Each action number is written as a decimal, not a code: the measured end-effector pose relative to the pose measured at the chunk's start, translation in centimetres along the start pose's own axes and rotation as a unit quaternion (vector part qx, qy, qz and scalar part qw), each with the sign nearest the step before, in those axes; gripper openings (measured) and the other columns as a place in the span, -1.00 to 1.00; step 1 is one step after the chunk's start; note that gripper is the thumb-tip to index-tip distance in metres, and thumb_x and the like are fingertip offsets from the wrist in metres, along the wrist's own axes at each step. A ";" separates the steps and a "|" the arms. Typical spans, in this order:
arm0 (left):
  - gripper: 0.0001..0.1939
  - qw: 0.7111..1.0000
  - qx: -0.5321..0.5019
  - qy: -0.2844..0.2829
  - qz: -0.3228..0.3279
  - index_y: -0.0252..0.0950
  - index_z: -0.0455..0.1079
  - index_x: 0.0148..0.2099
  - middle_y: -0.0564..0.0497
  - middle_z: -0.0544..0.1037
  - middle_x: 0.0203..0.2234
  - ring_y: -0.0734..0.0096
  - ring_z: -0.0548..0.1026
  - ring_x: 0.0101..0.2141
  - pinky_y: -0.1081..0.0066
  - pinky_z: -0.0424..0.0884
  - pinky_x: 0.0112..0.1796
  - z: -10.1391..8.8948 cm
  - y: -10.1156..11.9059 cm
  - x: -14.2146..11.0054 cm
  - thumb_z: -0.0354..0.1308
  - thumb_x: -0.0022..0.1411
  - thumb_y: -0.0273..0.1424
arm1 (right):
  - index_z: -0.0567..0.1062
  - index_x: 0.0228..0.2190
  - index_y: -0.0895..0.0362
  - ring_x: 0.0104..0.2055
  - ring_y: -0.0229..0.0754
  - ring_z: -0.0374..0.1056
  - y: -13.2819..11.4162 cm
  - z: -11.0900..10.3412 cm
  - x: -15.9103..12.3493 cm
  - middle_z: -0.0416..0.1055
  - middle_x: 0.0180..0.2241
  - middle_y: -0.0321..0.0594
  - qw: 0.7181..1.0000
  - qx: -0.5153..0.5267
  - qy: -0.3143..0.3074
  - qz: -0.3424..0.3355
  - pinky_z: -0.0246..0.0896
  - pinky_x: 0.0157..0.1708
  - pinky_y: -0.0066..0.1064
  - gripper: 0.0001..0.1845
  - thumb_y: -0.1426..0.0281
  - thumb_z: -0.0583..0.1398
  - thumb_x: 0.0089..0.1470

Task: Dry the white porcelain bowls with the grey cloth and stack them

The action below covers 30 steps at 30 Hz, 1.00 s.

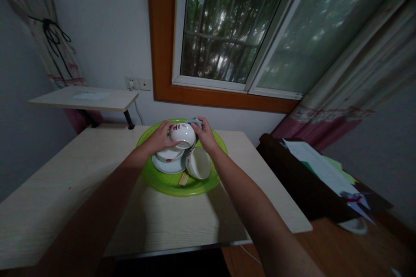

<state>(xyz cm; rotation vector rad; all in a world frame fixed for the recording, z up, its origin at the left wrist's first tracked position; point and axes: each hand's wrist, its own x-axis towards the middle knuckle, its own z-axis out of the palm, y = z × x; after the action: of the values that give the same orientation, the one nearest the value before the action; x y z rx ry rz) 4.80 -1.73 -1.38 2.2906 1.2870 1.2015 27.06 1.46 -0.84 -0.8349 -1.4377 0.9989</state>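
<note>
My left hand (160,138) grips a white bowl (182,133) with red and dark marks, which is tilted with its base towards me. On the bowl's right side, my right hand (205,135) is closed on a grey-blue cloth (193,121) that lies against the bowl. Below them is a round green tray (152,185). A second white bowl (170,154) rests on a white plate (165,168) in it, partly covered by the held bowl. To the right, another bowl (200,163) lies tipped on its side. Light wooden sticks, probably chopsticks (183,178), lie beside it.
The tray stands on a pale wooden table (182,220). At the back left is a small raised shelf (81,97) with a paper on it. A window (227,30) is behind the table. Papers (318,164) lie on a dark brown surface at the right.
</note>
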 end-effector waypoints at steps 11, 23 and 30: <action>-0.29 1.000 0.004 0.002 -0.016 -0.20 0.29 0.12 -0.11 0.41 0.03 0.05 0.41 0.07 0.14 0.31 0.13 -0.6 0.9 0.0 0.41 -0.04 -0.12 | 0.33 0.08 -0.02 -0.07 -0.11 0.37 -0.1 -0.3 -0.6 0.45 -0.08 -0.23 0.997 0.006 -0.067 -0.023 0.33 -0.04 -0.30 -0.32 0.11 0.37 -0.03; -0.30 0.998 0.063 -0.001 0.016 -0.21 0.25 0.17 -0.13 0.41 0.06 0.08 0.41 0.11 0.13 0.33 0.15 -0.1 0.2 0.0 0.37 0.03 -0.13 | 0.38 0.00 0.00 -0.17 -0.16 0.39 0.3 -0.4 0.1 0.49 -0.13 -0.23 0.999 0.018 -0.023 -0.021 0.35 -0.19 -0.37 -0.46 0.09 0.32 0.02; -0.33 0.999 0.045 0.002 0.009 -0.21 0.27 0.14 -0.12 0.43 0.03 0.09 0.43 0.08 0.13 0.36 0.12 -0.6 0.8 0.1 0.38 0.03 -0.13 | 0.35 0.06 -0.01 -0.08 -0.14 0.41 -0.1 -0.3 -0.3 0.49 -0.07 -0.23 0.998 0.010 -0.053 -0.021 0.36 -0.05 -0.32 -0.30 0.11 0.41 -0.08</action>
<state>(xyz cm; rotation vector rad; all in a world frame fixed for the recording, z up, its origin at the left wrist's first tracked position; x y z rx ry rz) 4.88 -2.25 -0.51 2.3695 1.3509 1.1782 27.37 1.18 -0.91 -0.7454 -1.5261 1.0367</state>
